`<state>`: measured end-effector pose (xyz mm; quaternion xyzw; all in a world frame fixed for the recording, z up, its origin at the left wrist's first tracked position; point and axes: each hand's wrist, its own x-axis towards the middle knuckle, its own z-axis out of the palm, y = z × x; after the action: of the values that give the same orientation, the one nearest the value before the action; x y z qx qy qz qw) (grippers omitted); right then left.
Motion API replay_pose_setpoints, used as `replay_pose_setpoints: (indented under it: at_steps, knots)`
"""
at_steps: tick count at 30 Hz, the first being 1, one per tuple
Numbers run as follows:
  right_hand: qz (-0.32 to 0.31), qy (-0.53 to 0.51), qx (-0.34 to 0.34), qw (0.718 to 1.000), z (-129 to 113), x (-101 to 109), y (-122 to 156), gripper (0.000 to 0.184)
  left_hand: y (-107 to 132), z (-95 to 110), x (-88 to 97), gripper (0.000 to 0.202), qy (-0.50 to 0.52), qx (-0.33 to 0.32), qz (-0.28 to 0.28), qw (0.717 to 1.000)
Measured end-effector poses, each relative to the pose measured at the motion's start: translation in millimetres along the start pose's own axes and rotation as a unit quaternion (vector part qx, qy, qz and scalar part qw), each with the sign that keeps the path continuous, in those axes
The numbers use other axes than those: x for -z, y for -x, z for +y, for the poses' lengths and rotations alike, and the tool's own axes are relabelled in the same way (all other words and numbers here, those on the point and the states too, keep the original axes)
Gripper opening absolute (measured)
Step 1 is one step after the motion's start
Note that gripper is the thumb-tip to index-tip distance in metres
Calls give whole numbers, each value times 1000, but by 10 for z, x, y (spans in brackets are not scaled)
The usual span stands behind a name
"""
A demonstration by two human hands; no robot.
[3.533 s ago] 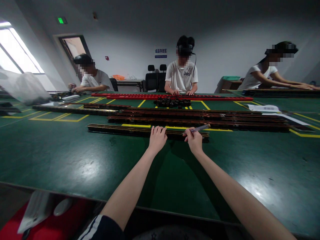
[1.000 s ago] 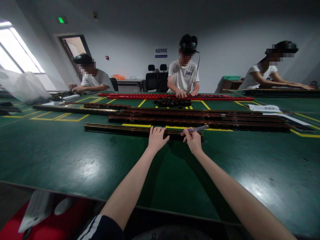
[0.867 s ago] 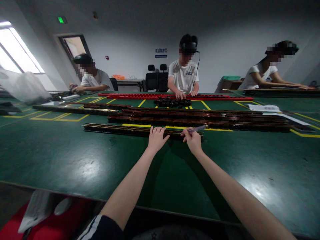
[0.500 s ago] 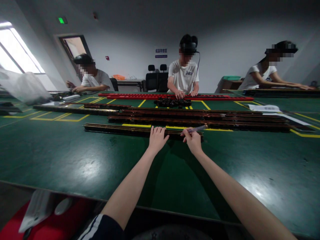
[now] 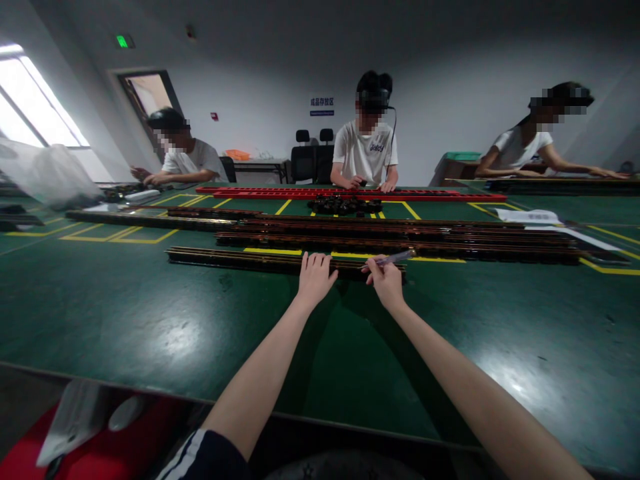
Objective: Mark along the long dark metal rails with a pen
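My left hand (image 5: 315,279) rests on a long dark strip (image 5: 230,259) with thin brass-coloured lines along it. Its fingers are stretched over the top and the thumb is apart, so the hand is open. Closed around a slim pen-like tool (image 5: 399,257) with a translucent handle, my right hand (image 5: 387,285) is over the right part of the same strip. The tool slants, its thin tip pointing left and down at the strip. Whether the tip touches cannot be made out.
Just beyond lies a bundle of similar dark strips (image 5: 450,245). Farther back are a pile of small black parts (image 5: 340,205) and a long red rack (image 5: 250,193), where a co-worker (image 5: 365,150) works. Two more people sit left and right. White paper (image 5: 529,216) lies at right.
My hands, the tool and the strip stay as they were. Across the table, the co-worker's hand has lifted from the black parts and drawn back slightly.
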<state>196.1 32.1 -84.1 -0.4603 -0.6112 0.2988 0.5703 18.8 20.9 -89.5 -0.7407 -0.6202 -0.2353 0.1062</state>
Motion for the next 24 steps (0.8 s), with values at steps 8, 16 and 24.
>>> replay_pose_setpoints:
  at_steps: [8,16,24]
  knots:
    - [-3,-6,6,1000,-44,14,11,61,3,-25,10,35,7,16,8,1000]
    - [38,3,2,999,-24,15,3,58,12,-13,-13,39,0,-2,13,1000]
    - [35,-1,2,999,-12,25,3,55,9,-13,12,39,1,-1,-4,1000]
